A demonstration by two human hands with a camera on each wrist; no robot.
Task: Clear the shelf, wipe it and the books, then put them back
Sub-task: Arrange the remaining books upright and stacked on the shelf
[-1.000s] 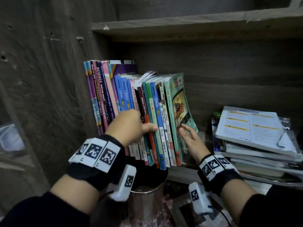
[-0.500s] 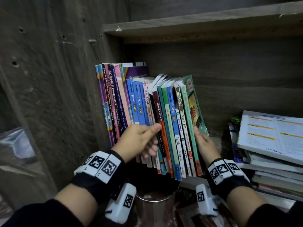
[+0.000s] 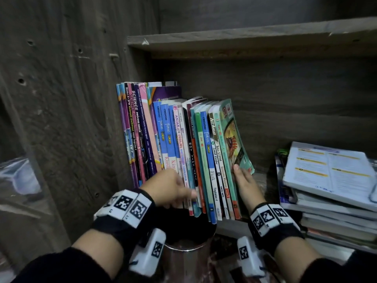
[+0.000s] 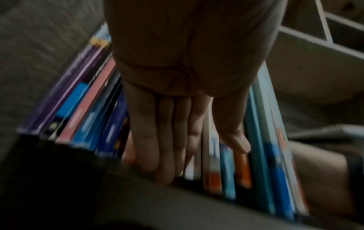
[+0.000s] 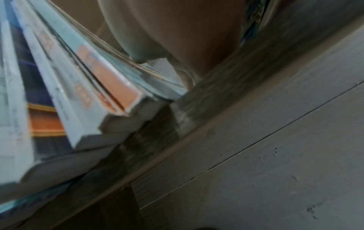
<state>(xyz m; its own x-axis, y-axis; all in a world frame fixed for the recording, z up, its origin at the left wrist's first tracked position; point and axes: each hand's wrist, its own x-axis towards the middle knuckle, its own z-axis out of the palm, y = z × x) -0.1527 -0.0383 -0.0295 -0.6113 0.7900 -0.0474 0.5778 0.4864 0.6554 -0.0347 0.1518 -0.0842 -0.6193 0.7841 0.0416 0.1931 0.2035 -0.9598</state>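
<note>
Books (image 3: 204, 152) upright, tops tilted right; left hand (image 3: 171, 186) fingers straight (on spines), right hand (image 3: 243, 183) flat against end cover.

A home study corner: rough wooden shelf (image 3: 244, 40) holding school textbooks (image 3: 183, 150).

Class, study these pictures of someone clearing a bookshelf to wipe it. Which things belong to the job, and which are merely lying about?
Part of the job:
- upright row of books
- wooden shelf they stand on
- left hand, at the spines
- right hand, against the green end book

Lying about:
- flat stack of books at right
- metal can below
</note>
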